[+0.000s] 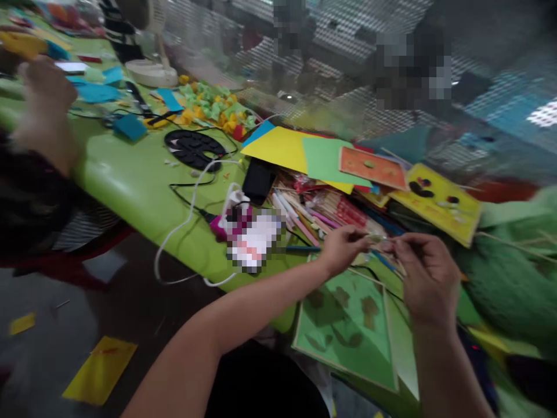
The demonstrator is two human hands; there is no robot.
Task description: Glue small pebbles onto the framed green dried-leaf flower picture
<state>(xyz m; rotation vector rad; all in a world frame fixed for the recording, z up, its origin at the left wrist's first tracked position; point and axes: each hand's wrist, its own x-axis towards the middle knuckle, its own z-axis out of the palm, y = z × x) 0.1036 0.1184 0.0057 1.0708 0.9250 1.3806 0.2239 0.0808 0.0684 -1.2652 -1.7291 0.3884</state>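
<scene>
My left hand point(342, 251) is pinched on one end of a small, shiny, clear-looking piece point(378, 238), too blurred to name. The fingers of my right hand point(429, 273) pinch its other end, so the piece spans the gap between both hands. Below them lies a green card point(348, 325) with dark flower and leaf shapes and a pale stick border, at the table's near edge. Pens and thin sticks point(300, 215) are heaped just beyond my left hand.
Coloured paper sheets point(278, 148) and a yellow decorated card point(435, 200) cover the pile. A phone point(256, 241), power strip point(230, 217) and white cable point(191, 203) lie left. A black round tray point(194, 148) sits farther back. A co-worker's arm point(47, 110) reaches in at left.
</scene>
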